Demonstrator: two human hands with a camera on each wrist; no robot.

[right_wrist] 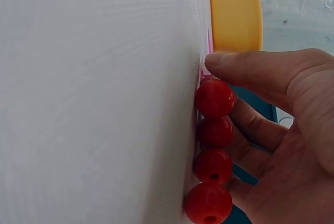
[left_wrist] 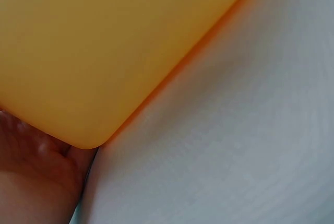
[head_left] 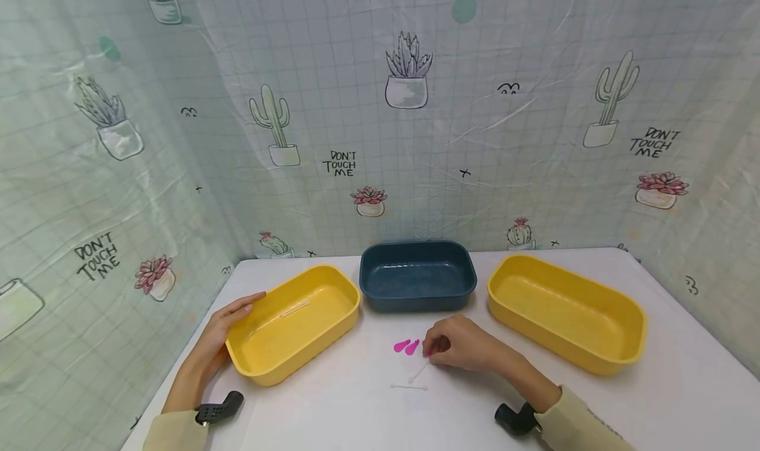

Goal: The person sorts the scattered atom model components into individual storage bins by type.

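My left hand (head_left: 224, 322) rests against the outer end of the left yellow tray (head_left: 349, 316), its visible fingers stretched along the rim; two pale sticks (head_left: 294, 308) lie inside. In the left wrist view, the palm (left_wrist: 36, 166) touches the tray's underside corner. My right hand (head_left: 460, 344) has its fingers curled down to the table, beside two pink teardrop pieces (head_left: 402, 346). A bit of pink and the end of a white cotton swab (head_left: 418, 372) meet its fingertips; whether either is pinched is unclear. Several red beads (right_wrist: 214, 132) stand in a row before its fingers.
A dark blue tray (head_left: 418, 304) stands at the back middle. Another yellow tray (head_left: 558, 342) sits at the right, near the right forearm. A second cotton swab (head_left: 408, 387) lies on the white table (head_left: 332, 418). A patterned curtain (head_left: 332, 62) hangs behind and along the sides.
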